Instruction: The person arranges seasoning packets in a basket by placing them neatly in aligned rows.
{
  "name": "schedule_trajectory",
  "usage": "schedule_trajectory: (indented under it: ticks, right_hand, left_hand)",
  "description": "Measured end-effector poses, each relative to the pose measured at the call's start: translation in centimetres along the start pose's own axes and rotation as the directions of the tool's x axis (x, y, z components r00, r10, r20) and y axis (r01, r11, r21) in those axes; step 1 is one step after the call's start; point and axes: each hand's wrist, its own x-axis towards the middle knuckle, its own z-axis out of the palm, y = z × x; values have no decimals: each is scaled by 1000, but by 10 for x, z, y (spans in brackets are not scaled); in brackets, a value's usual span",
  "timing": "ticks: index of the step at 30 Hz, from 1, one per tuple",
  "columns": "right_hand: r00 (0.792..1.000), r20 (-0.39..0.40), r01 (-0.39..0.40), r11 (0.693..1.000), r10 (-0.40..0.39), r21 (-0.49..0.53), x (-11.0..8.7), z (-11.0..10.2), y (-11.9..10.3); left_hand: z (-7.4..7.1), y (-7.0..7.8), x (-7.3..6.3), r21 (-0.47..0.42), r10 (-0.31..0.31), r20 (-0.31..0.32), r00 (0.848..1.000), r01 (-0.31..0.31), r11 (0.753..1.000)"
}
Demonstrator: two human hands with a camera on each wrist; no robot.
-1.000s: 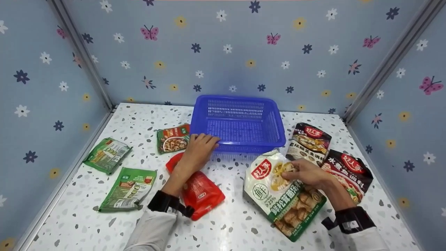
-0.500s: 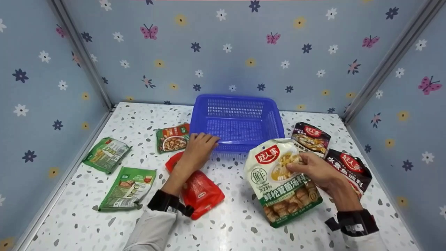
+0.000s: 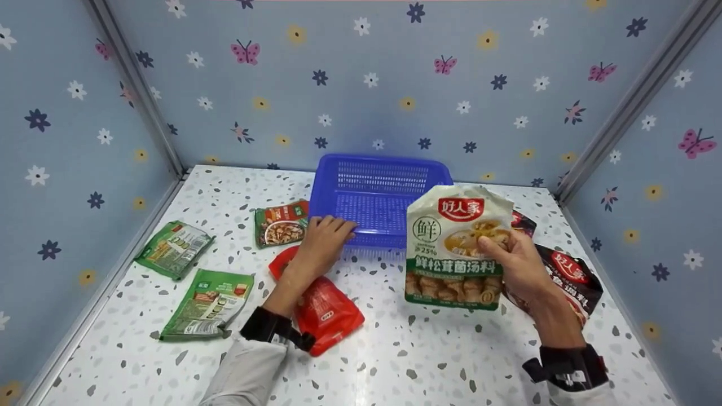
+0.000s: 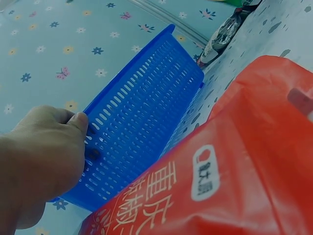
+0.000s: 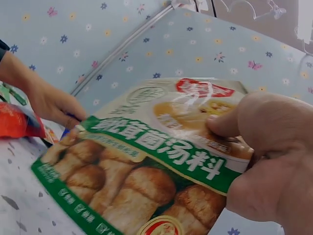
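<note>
My right hand (image 3: 524, 265) pinches a white and green soup seasoning pouch (image 3: 451, 287) by its right side, thumb on the front. The pouch is upright above the table, overlapping the basket's front right corner in the head view. My left hand (image 3: 324, 245) grips the front rim of a blue plastic basket (image 3: 383, 239); in the left wrist view its thumb (image 4: 78, 122) lies on the outside wall. Nothing shows inside the visible part of the basket. Beneath my left forearm lies a red pouch (image 3: 330, 313), also large in the left wrist view.
Left on the speckled table (image 3: 383, 361) lie two green packets, one farther back (image 3: 176, 250) and one nearer (image 3: 207, 304). A red and green packet (image 3: 281, 224) lies left of the basket. Two dark pouches, one (image 3: 569, 276) clearly seen, lie behind my right hand. Patterned walls (image 3: 383, 84) enclose the table.
My right hand has lifted the white and green pouch from low over the table, turned it upright and brought it up toward the basket. My left hand stays on the rim.
</note>
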Motion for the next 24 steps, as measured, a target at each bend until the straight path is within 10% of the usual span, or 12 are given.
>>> schedule_trajectory:
  ticks: [7,16,24]
  right_hand:
    - [961,-277,49,993,-17,112,7,12,-15]
    - [786,-609,370,869,-104,329,39,29,-33]
    - [686,-725,478,785,-55,393,81,36,-39]
  left_hand:
    - [1,1,0,-5,-7,-8,1000,7,1000]
    - [2,1,0,5,-7,-18,1000,8,1000]
    - [1,1,0,17,-9,-4,1000,9,1000]
